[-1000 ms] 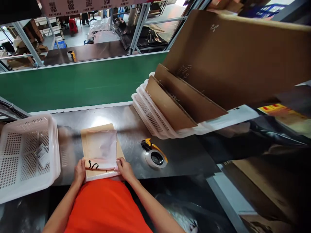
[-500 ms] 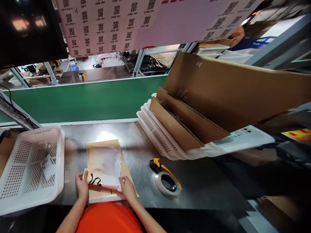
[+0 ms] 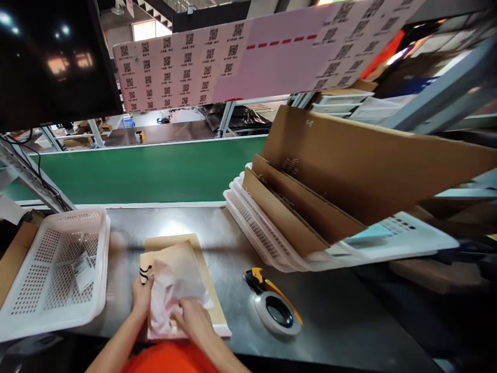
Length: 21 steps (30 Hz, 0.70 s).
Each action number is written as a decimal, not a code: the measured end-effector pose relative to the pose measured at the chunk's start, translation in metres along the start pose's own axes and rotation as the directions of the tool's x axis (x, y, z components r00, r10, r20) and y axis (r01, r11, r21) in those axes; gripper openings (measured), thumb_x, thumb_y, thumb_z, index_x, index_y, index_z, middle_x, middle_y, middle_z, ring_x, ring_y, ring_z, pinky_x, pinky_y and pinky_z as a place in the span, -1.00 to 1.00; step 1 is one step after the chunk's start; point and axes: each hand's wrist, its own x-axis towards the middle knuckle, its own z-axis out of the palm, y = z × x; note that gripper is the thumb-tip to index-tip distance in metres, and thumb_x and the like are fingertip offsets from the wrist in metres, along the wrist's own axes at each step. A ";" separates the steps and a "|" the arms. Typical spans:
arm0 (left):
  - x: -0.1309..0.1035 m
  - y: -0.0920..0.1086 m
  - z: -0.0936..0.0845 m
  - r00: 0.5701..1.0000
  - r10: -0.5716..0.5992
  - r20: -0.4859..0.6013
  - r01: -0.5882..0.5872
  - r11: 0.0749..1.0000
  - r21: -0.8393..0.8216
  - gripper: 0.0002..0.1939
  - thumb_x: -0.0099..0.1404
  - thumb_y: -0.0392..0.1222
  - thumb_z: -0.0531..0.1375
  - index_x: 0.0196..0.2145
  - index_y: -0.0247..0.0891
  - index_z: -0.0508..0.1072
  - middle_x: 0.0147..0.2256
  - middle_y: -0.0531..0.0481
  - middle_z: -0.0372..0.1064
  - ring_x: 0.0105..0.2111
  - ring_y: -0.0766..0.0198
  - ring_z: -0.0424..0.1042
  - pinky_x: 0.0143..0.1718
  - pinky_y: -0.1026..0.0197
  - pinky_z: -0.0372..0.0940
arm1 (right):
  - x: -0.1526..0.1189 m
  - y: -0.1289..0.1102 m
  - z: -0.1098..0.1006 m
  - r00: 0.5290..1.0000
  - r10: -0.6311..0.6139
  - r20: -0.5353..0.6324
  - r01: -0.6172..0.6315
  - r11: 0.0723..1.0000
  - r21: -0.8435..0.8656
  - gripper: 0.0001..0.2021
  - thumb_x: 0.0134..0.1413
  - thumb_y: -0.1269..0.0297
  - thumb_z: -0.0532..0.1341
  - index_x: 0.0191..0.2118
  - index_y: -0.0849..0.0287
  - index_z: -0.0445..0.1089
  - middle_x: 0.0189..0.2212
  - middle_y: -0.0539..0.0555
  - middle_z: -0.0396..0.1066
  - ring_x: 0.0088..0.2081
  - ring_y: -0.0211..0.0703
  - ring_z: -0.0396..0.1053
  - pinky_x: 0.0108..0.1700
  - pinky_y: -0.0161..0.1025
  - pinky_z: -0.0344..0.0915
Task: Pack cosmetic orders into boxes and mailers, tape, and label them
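Metal surface [image 3: 238, 300] carries all items listed; clock positions are taken from the bag. Large cardboard sheet [image 3: 349, 155] leans at 2 o'clock, above nested white baskets [image 3: 267, 238]. Perforated white basket [image 3: 104, 269] stands at 9 o'clock, containing a printed label. Pinkish plastic bag [image 3: 163, 300], crumpled, lies over a black-marked kraft card [image 3: 174, 252] and kraft sheet [image 3: 219, 316], at 7 o'clock from view centre. Tape dispenser [image 3: 267, 310]: 3 o'clock. Left hand [image 3: 142, 296] grasps the card's left edge; right hand [image 3: 194, 317] rests on the bag, fingers curled, grip undeterminable.
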 end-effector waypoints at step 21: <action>-0.030 -0.036 0.020 0.534 0.175 0.827 -0.810 0.384 0.442 -0.69 0.32 -0.11 0.30 0.00 -0.17 0.51 0.20 -0.22 0.37 0.26 -0.15 0.27 0.19 -0.20 0.24 | -0.065 0.143 -0.180 0.945 0.297 0.134 -0.247 0.384 0.889 -0.43 -0.32 -0.15 0.54 -0.24 0.17 0.53 -0.31 0.13 0.61 -0.26 -0.02 0.56 -0.09 -0.14 0.47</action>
